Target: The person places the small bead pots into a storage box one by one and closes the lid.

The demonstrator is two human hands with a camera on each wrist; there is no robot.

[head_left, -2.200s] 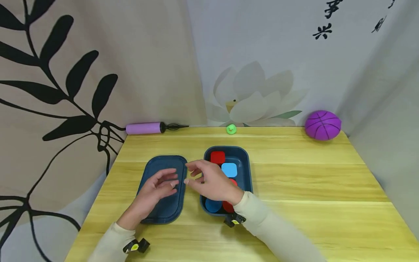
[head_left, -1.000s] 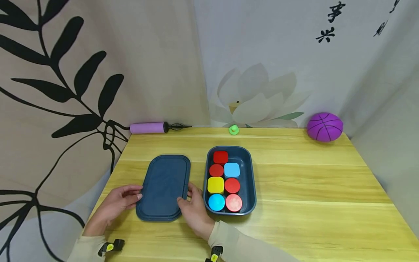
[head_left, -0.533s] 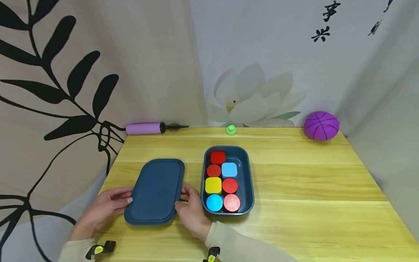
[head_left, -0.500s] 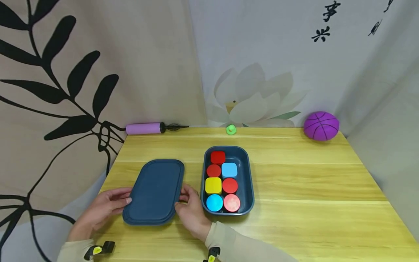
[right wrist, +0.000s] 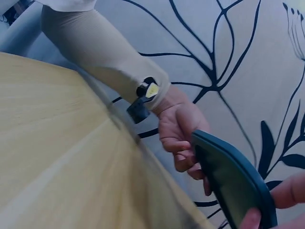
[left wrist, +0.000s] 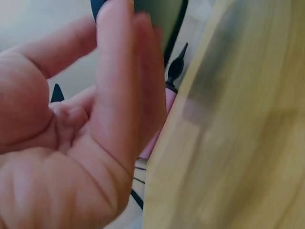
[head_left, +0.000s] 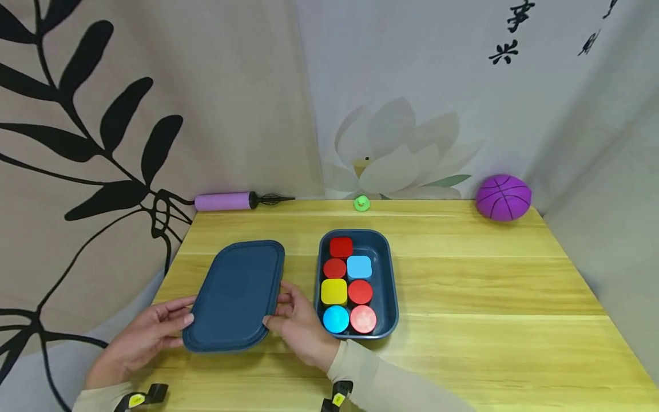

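A dark blue rectangular lid (head_left: 234, 294) is raised and tilted above the table at the left, its underside partly showing in the right wrist view. My left hand (head_left: 146, 337) holds its left edge between thumb and fingers. The right hand (head_left: 301, 326) pinches the opposite edge, thumb on top. Beside the right hand stands an open dark blue box (head_left: 383, 286) holding several round and square pieces: a yellow square (head_left: 334, 292), a light blue square (head_left: 358, 267), a blue disc (head_left: 336, 319), a pink disc (head_left: 362, 319) and red ones, including a red square (head_left: 341, 247).
Along the table's back edge lie a purple hand pump (head_left: 223, 201), a small green duck (head_left: 362, 203) and a purple ball (head_left: 503, 198). A patterned curtain (head_left: 247, 103) hangs behind. Bare wood of the table (head_left: 479, 303) spreads right of the box.
Both hands came down from above the lid and box to the lid's two sides and took hold of it. The lid has risen off the table, shifted left and tilted.
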